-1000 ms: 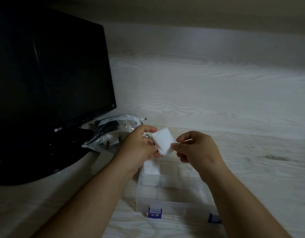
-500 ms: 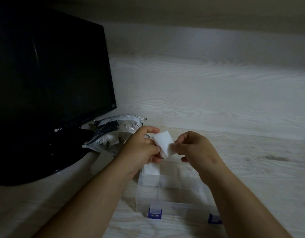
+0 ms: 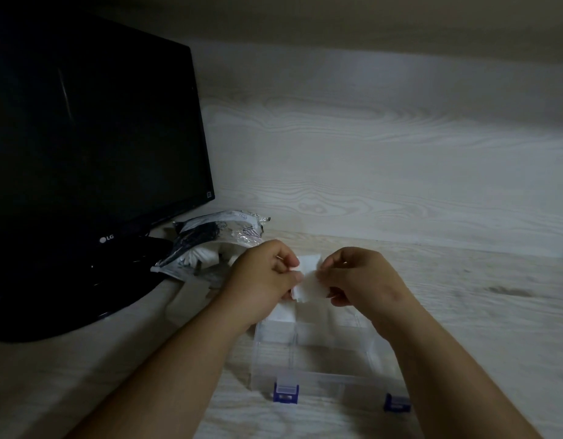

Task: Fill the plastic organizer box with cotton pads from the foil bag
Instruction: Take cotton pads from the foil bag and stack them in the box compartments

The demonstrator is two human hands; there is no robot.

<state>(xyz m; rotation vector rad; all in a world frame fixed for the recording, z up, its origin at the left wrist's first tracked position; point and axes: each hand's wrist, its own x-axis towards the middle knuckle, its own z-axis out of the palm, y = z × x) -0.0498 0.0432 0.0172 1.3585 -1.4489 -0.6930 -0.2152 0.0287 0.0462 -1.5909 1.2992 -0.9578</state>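
Dim light. Pale wood-grain counter [image 3: 483, 315], with a matching wall panel [image 3: 369, 147] rising behind it.

Organizer box [image 3: 321, 377]: clear plastic, open on top, split into small compartments, flat on the counter close in front of the person. Blue latches [image 3: 285, 392] sit on its near wall, at the six o'clock side. One compartment at about eleven o'clock holds a white stored pad [image 3: 281, 313]. I can't tell what the other compartments hold through the clear walls in this light.

Both hands are up over the far part of the box, toward twelve o'clock. The left hand [image 3: 267, 277] pinches the left edge of a white cotton pad [image 3: 308, 280] between thumb and fingers. The right hand [image 3: 358, 277] pinches the right edge the same way, its remaining fingers curled under. The pad spans the gap between them and is held in the air above the box, not touching it. Single pad or a thin stack, I cannot tell.

Foil bag [image 3: 217, 236]: crumpled, lying on its side on the counter at ten o'clock from the box, just beyond the left hand. Its mouth faces the hands, with white showing inside.

Monitor [image 3: 83, 137]: black, screen dark, at nine to ten o'clock. The bag rests against its glossy stand base [image 3: 61, 305].
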